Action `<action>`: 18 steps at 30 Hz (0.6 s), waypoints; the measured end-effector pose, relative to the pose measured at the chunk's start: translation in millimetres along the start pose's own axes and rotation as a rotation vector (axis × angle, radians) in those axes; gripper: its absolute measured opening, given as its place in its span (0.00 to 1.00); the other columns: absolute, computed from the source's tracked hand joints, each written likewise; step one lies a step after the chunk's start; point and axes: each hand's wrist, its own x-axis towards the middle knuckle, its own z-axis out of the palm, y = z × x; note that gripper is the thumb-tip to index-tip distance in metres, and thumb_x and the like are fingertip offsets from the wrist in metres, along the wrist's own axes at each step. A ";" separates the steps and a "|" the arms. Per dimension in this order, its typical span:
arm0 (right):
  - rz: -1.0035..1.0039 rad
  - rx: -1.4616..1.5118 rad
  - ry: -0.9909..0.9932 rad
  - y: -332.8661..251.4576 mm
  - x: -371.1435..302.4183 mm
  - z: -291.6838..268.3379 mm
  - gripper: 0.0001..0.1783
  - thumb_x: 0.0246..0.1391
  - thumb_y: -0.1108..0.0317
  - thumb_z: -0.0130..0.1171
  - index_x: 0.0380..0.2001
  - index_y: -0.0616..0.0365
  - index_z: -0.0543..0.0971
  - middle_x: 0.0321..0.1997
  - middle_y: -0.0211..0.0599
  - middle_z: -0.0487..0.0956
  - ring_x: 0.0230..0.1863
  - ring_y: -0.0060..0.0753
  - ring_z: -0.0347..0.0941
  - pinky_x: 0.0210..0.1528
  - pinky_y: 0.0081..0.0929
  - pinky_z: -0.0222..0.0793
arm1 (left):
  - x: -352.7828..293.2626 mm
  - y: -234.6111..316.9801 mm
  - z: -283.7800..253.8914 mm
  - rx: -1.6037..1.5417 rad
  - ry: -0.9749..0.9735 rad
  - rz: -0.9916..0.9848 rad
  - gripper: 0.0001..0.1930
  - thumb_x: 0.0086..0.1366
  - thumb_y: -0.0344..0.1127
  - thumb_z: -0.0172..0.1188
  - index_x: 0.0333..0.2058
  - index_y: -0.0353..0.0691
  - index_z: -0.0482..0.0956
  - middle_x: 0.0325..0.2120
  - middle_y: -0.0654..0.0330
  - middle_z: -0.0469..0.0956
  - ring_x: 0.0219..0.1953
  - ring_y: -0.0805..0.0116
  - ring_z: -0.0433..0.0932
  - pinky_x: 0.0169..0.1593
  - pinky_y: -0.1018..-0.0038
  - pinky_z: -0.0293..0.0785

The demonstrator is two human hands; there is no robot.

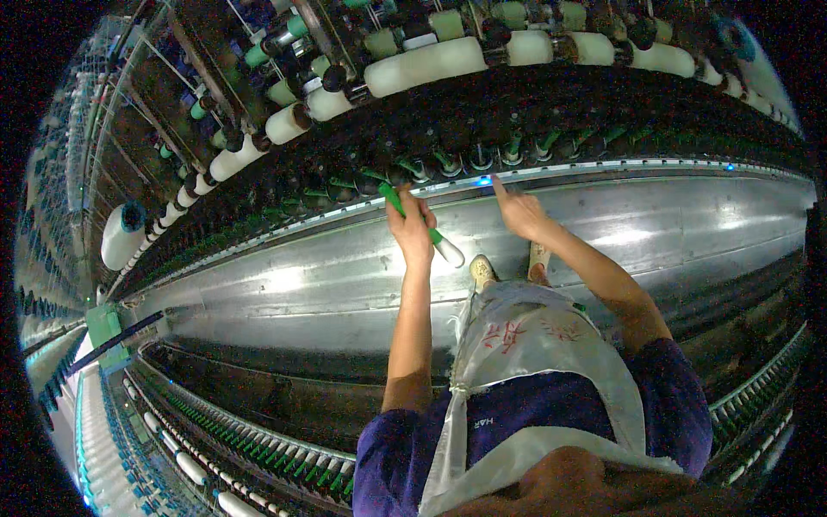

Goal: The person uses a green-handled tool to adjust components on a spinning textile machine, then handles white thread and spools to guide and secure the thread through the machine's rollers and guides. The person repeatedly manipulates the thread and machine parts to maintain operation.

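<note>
My left hand [412, 221] is closed round a green bobbin [393, 201] whose lower end carries white yarn [449, 252]. The bobbin slants from upper left to lower right across my fingers. To its right, my right hand [522, 214] points its index finger at the pale rail [448, 186], close to a small blue light [483, 181]. Its other fingers look partly bent, and I see nothing held in it. Whether the fingertip touches the rail, I cannot tell. Just beyond both hands stands a row of green bobbins [446, 162] on the spinning frame.
White rollers [426, 69] run across the frame above the bobbins. A second blue light [730, 167] shows farther right on the rail. Smooth metallic floor [284, 277] stretches along the aisle. Behind me is another machine with a row of bobbins [267, 445].
</note>
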 end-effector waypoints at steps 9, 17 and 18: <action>0.315 -0.140 -0.153 -14.8 73.6 25.6 0.38 0.46 0.70 0.45 0.61 0.68 0.48 0.27 0.47 0.80 0.26 0.45 0.77 0.27 0.40 0.71 | -25.9 -39.3 -71.0 -0.069 0.194 -0.170 0.16 0.66 0.47 0.47 0.41 0.39 0.64 0.16 0.64 0.63 0.12 0.77 0.60 0.16 0.80 0.57; 0.177 -0.226 -0.265 -36.6 86.2 11.4 0.26 0.50 0.69 0.43 0.54 0.68 0.63 0.32 0.48 0.79 0.33 0.44 0.77 0.30 0.38 0.72 | -22.5 -56.1 -94.2 -0.004 0.214 -0.184 0.17 0.63 0.49 0.51 0.38 0.41 0.67 0.18 0.66 0.64 0.14 0.79 0.60 0.16 0.82 0.57; 0.199 -0.233 -0.179 -35.0 85.2 13.0 0.20 0.51 0.67 0.45 0.46 0.64 0.71 0.34 0.49 0.79 0.35 0.45 0.76 0.32 0.40 0.71 | -22.4 -60.9 -94.4 -0.053 0.204 -0.146 0.14 0.63 0.47 0.53 0.31 0.44 0.64 0.16 0.67 0.64 0.12 0.80 0.61 0.15 0.83 0.58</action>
